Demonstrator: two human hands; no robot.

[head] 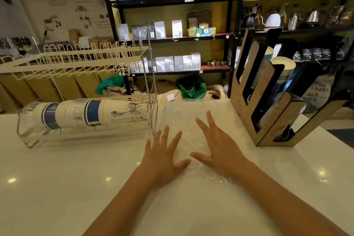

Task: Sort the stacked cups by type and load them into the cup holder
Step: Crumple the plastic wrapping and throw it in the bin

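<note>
A long stack of mixed cups (84, 115), white paper ones with blue bands and clear plastic ones, lies on its side in a wire rack (28, 140) at the left of the white counter (57, 188). A wooden cup holder (247, 90) with slanted slots stands at the right; cups (281, 67) sit in its slots. My left hand (162, 157) and my right hand (220, 149) hover flat, fingers spread, over a sheet of bubble wrap (183, 117) between rack and holder. Neither hand holds anything.
A white wire basket rack (67, 61) stands behind the cup stack. Black shelves (172, 1) with bags, kettles and jars fill the background. Green bags (191, 86) and cardboard lie beyond the counter's far edge.
</note>
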